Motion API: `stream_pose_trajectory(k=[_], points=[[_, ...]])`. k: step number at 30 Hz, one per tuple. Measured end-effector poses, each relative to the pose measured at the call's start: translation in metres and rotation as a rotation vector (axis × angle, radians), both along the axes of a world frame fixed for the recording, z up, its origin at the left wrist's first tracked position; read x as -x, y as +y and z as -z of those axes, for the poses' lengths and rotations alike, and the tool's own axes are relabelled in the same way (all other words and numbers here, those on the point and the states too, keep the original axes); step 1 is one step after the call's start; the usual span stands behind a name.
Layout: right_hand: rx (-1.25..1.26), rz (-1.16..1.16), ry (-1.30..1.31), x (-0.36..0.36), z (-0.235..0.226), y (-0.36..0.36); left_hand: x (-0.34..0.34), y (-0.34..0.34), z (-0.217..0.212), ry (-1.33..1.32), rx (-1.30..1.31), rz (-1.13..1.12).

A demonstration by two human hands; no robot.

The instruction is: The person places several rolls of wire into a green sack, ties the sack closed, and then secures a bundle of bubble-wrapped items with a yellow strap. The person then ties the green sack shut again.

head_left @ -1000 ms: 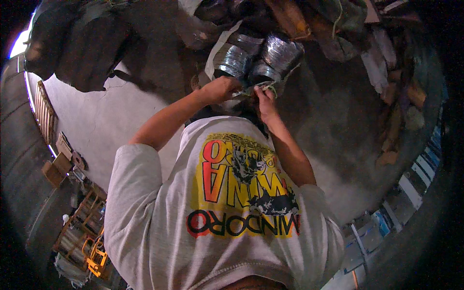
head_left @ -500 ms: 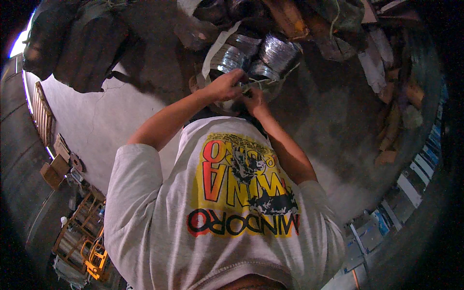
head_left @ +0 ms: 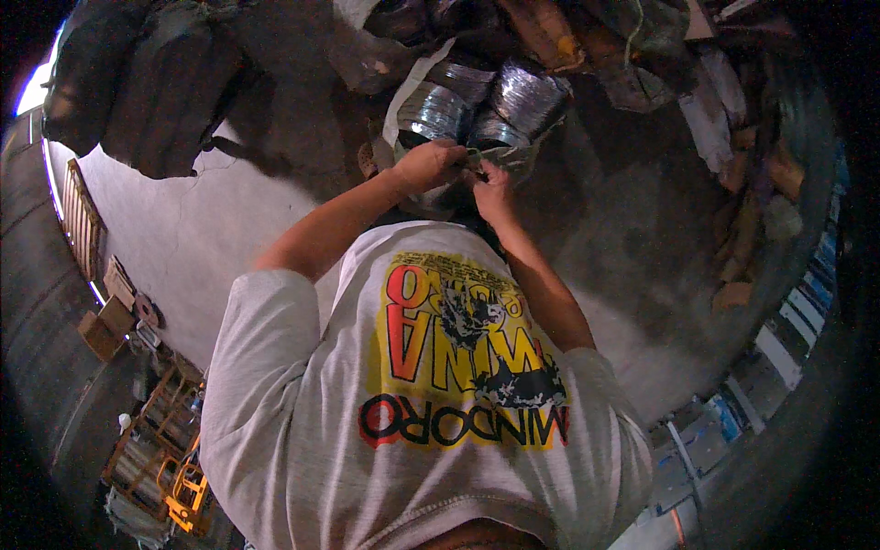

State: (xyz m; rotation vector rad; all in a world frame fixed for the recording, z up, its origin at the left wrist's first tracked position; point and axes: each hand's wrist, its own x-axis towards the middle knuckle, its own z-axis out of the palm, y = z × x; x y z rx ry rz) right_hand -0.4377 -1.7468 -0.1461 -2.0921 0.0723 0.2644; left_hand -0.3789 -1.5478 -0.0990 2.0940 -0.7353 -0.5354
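Note:
A pale, translucent sack [head_left: 392, 115] stands open in front of me with several shiny coils of metal wire [head_left: 527, 101] inside it. At its near edge my left hand [head_left: 433, 166] is closed, with thumb and fingers pinched on the sack's edge. Right beside it my right hand [head_left: 492, 186] is closed too, pinching the same gathered edge. A thin greenish strand shows between the fingertips; whether it is a tie or part of the rim I cannot tell.
Another sack with dark coils [head_left: 399, 20] stands just beyond. Large dark bundles [head_left: 170, 101] lie at the far left. Brown wrapped items [head_left: 550, 32] and scraps of cardboard [head_left: 733, 293] lie to the right. An orange metal frame [head_left: 186, 495] stands at the lower left.
My hands have come closer together at the sack's near edge. The left has shifted slightly down, and the strand that stretched right of the hands no longer shows there.

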Motion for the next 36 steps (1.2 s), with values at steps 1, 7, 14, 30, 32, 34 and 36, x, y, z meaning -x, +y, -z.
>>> stream_pose_trajectory(k=[1, 7, 14, 30, 32, 34, 36], points=[[-0.060, 0.035, 0.000, -0.002, 0.002, -0.001, 0.002, -0.002, 0.000, -0.013, 0.052, -0.036], [-0.082, 0.005, 0.079, -0.014, -0.010, -0.008, 0.008, -0.007, -0.013, -0.156, 0.165, -0.223], [-0.469, 0.107, 0.362, -0.011, -0.048, -0.002, 0.017, -0.004, -0.011, 0.282, 0.027, -0.240], [-0.768, 0.321, 0.387, -0.035, -0.050, -0.016, 0.015, 0.011, -0.008, 0.190, -0.062, -0.266], [-0.621, 0.176, 0.281, -0.042, -0.056, -0.012, 0.012, 0.013, -0.013, 0.182, -0.063, -0.200], [-0.560, 0.147, 0.261, -0.047, -0.056, -0.007, 0.011, 0.012, -0.013, 0.291, 0.039, -0.211], [-0.669, 0.152, 0.316, -0.050, -0.051, -0.001, 0.011, 0.011, -0.012, 0.532, 0.205, -0.299]])
